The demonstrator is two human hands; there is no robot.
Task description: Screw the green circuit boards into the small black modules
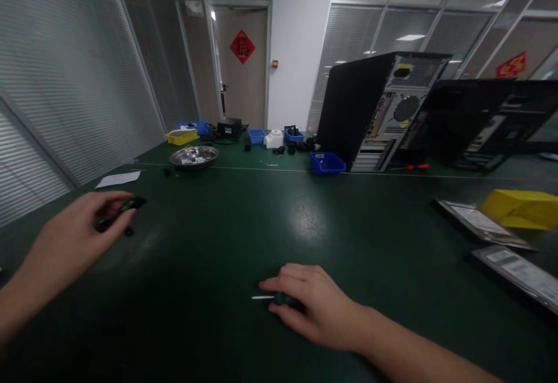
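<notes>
Head view: the left hand (72,235) pinches a small dark object (138,202) near a white paper (118,179) — centre, the right hand (314,304) grips a dark-handled screwdriver (281,299) over the tabletop (209,232), tip leftward — then labelled drives (518,269) lie at right.

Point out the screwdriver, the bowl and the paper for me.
Screwdriver (280,299), head view: front of its dark handle.
Bowl (194,166), head view: its near outer wall.
Paper (118,179), head view: middle of the sheet.
</notes>
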